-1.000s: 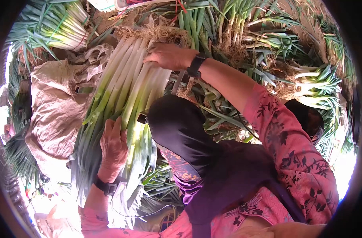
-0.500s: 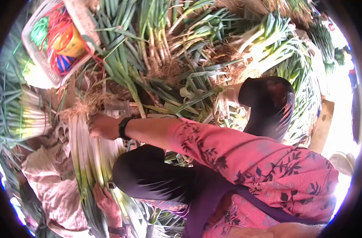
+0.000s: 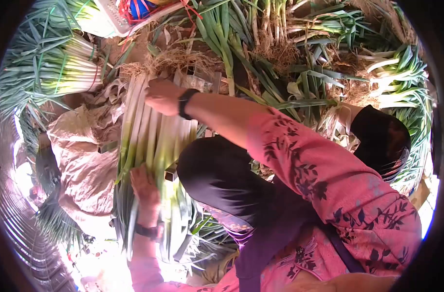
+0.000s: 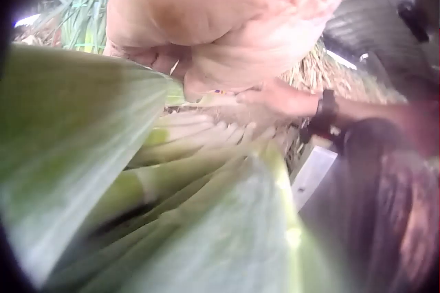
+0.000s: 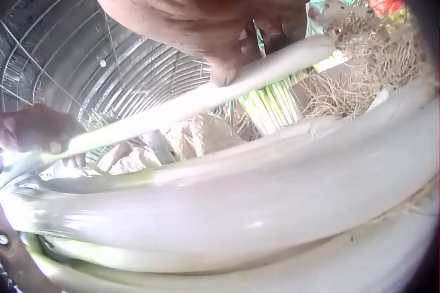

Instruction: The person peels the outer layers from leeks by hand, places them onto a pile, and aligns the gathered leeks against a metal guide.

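Note:
A broad sheaf of leeks [image 3: 136,117] lies with its roots at the far end and its green leaves toward the person, beside a bent dark-clad knee [image 3: 217,170]. My right hand [image 3: 163,96] is over the white shafts near the roots. In the right wrist view its thumb and fingers pinch one leek [image 5: 165,107], raised over the others. Lower down, my left hand [image 3: 145,187] is among the green parts. The right wrist view shows its fingers round the same leek's green end. Wide leaves [image 4: 69,135] fill the near part of the left wrist view.
A crumpled tan sack [image 3: 83,160] lies left of the sheaf. Tied leek bundles [image 3: 68,70] stand at the upper left. A white plastic basket [image 3: 116,22] with coloured strings is at the top. Loose leeks [image 3: 397,87] are heaped on the right.
The head view swung right, then partly back. My right hand has moved left across the white shafts, from the sheaf's right side toward its middle. My left hand stays among the green parts.

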`<state>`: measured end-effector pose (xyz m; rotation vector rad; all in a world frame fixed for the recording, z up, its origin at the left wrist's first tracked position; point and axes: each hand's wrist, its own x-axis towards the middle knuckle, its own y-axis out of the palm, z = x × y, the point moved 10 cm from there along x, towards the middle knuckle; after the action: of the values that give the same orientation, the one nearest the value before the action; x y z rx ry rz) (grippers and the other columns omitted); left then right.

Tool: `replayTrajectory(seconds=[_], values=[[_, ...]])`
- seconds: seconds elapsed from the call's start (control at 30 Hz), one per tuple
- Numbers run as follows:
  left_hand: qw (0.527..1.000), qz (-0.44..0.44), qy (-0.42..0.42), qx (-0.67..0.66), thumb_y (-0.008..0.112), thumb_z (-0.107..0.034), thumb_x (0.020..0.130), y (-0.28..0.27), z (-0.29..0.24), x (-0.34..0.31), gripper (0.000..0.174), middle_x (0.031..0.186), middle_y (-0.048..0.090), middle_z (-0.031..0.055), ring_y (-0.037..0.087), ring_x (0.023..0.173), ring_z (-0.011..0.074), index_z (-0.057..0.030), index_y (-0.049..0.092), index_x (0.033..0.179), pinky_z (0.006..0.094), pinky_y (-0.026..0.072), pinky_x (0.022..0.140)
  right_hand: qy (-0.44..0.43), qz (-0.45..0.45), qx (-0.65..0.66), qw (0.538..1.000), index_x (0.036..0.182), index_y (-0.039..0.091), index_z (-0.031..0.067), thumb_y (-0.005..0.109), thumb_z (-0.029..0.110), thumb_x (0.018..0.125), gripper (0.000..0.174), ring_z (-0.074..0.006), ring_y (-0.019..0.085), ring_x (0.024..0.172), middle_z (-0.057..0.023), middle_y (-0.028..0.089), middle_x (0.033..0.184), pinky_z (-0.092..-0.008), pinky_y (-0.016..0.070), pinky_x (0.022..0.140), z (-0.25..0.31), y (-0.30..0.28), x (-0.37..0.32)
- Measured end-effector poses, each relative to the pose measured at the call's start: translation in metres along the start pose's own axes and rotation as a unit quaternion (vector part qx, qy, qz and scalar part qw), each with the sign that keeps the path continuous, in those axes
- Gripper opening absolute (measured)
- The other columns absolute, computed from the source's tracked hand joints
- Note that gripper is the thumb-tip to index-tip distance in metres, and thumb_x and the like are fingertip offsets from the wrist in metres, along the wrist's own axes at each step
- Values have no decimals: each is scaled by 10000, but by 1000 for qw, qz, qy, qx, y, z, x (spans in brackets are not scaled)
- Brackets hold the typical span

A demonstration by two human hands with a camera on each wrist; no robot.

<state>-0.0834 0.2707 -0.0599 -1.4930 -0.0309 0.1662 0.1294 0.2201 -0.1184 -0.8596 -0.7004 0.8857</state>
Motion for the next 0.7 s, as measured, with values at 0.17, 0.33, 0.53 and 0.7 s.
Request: replayTrajectory(seconds=[0.17,0.33,0.53,0.7], values=[[971,46,-72,-226,516,-28,882,-6,-7,9,236,919,488,148,496,860,330,34,582,1100,443,393,747,-25,-72,347,935,668,472,-9,460,199,858,281,-334,503,696,-173,560,736,-454,399,597,-29,-14,-30],[976,-44,70,-204,477,-44,913,1,-12,31,359,1218,527,221,477,1164,394,8,536,1264,443,376,988,5,-152,322,935,591,421,-21,449,215,802,317,-372,417,537,-242,455,595,-474,338,532,-36,14,-6],[952,182,-24,-245,294,-374,1005,30,-6,34,553,1421,412,201,355,1319,358,18,413,1376,465,172,1132,-78,-130,318,936,953,623,21,632,153,849,168,-370,580,878,-166,591,923,-428,482,775,-11,-30,-50],[971,191,24,-143,304,-500,976,32,-19,34,693,1427,390,229,345,1302,412,36,333,1414,471,196,1113,28,-324,326,888,939,634,21,560,118,893,130,-327,628,807,-165,625,841,-421,515,705,-96,-106,-170]])
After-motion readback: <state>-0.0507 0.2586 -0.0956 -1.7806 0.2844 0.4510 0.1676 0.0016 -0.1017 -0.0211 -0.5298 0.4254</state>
